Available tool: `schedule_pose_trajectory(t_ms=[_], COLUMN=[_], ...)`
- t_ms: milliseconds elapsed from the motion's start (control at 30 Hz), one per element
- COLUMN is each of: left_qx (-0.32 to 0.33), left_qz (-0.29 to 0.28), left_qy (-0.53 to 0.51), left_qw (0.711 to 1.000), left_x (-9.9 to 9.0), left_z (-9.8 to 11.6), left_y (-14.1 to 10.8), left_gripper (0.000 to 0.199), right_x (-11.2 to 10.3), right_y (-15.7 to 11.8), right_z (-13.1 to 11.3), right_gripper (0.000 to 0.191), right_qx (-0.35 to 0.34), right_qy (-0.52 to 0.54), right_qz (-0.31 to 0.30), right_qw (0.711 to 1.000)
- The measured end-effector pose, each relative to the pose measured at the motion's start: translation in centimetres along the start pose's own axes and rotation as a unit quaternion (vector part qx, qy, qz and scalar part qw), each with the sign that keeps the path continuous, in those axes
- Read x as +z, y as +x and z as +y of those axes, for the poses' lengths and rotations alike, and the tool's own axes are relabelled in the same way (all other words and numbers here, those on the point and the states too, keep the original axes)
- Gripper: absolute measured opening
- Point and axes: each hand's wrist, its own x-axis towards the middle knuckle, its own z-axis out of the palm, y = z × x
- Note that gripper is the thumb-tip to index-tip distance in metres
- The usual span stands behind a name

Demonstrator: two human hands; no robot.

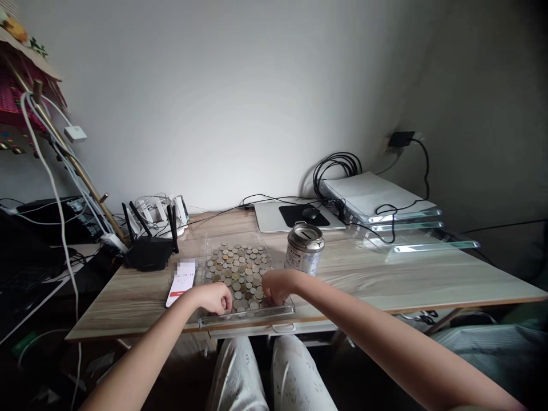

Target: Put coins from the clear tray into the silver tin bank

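Many loose coins [240,268], silver and a few brassy, lie spread in a clear plastic tray [248,317] near the desk's front edge. My left hand [217,298] is at the tray's front left corner, its fingers curled down among the coins. On the tray's right side, my right hand [277,286] also has its fingers bent down at the coins. Whatever is between either hand's fingertips is hidden. A metal can with a slot in its lid [305,251] stands upright just behind my right wrist.
A phone showing a timer [181,282] lies left of the tray, near a black router [149,251]. Behind are a closed silver laptop [268,217] and a mouse [310,213] on a black pad. Stacked clear trays [385,200] and coiled black cable [338,165] occupy the back right.
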Motion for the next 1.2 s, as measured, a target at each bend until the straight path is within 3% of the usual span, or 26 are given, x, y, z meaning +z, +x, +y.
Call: schedule_pose_trajectory(t_ms=[67, 100, 167, 233, 300, 367, 467, 533, 567, 667, 733, 800, 1033, 1200], left_qx=[-0.004, -0.010, -0.031, -0.040, -0.024, -0.009, 0.005, 0.017, 0.019, 0.031, 0.039, 0.039, 0.044, 0.042], left_qz=[0.018, 0.034, 0.074, 0.137, 0.205, 0.236, 0.275, 0.307, 0.318, 0.318, 0.314, 0.314, 0.308, 0.280], left_qy=[-0.009, -0.031, -0.133, -0.308, -0.497, -0.649, -0.790, -0.832, -0.840, -0.857, -0.876, -0.887, -0.894, -0.899], left_qw=[1.000, 0.999, 0.988, 0.941, 0.843, 0.723, 0.548, 0.462, 0.439, 0.404, 0.366, 0.335, 0.323, 0.333], left_x=[0.3, 0.5, 1.0, 1.6, 1.9, 1.8, 1.3, 1.0, 0.9, 1.1, 1.5, 1.9, 2.7, 2.7], left_z=[-0.1, 0.0, 0.3, 0.9, 1.6, 2.4, 3.1, 2.9, 2.7, 1.8, 1.2, 0.8, 0.6, 0.6], left_y=[0.1, 0.1, 0.3, 0.8, 1.4, 2.2, 2.9, 2.8, 2.6, 1.9, 1.7, 1.8, 2.6, 2.5], left_gripper=[0.022, 0.018, 0.011, 0.008, 0.008, 0.006, 0.008, 0.013, 0.015, 0.022, 0.022, 0.022, 0.015, 0.016], right_x=[-0.2, -0.3, -0.5, -0.8, -1.4, -2.1, -2.9, -2.8, -2.5, -0.7, 0.5, 1.2, 0.8, 0.1], right_y=[0.0, 0.0, 0.0, 0.0, 0.2, 0.5, 1.3, 1.8, 2.0, 2.5, 2.8, 3.1, 4.2, 4.0], right_z=[-0.1, -0.2, -0.4, -1.0, -1.9, -3.0, -4.3, -4.5, -4.5, -4.1, -4.0, -4.0, -4.2, -3.7], right_gripper=[0.020, 0.021, 0.023, 0.023, 0.022, 0.019, 0.018, 0.021, 0.021, 0.021, 0.033, 0.037, 0.025, 0.027], right_qx=[0.005, 0.007, 0.008, -0.009, -0.040, -0.078, -0.101, -0.069, -0.051, -0.082, -0.156, -0.207, -0.185, -0.091], right_qy=[-0.045, -0.055, -0.021, 0.064, 0.157, 0.208, 0.192, 0.147, 0.123, 0.056, 0.013, -0.019, -0.032, 0.050], right_qz=[-0.016, 0.004, 0.104, 0.202, 0.263, 0.298, 0.380, 0.428, 0.418, 0.249, 0.158, 0.133, 0.001, -0.097], right_qw=[0.999, 0.998, 0.994, 0.977, 0.951, 0.928, 0.899, 0.889, 0.899, 0.964, 0.975, 0.969, 0.982, 0.990])
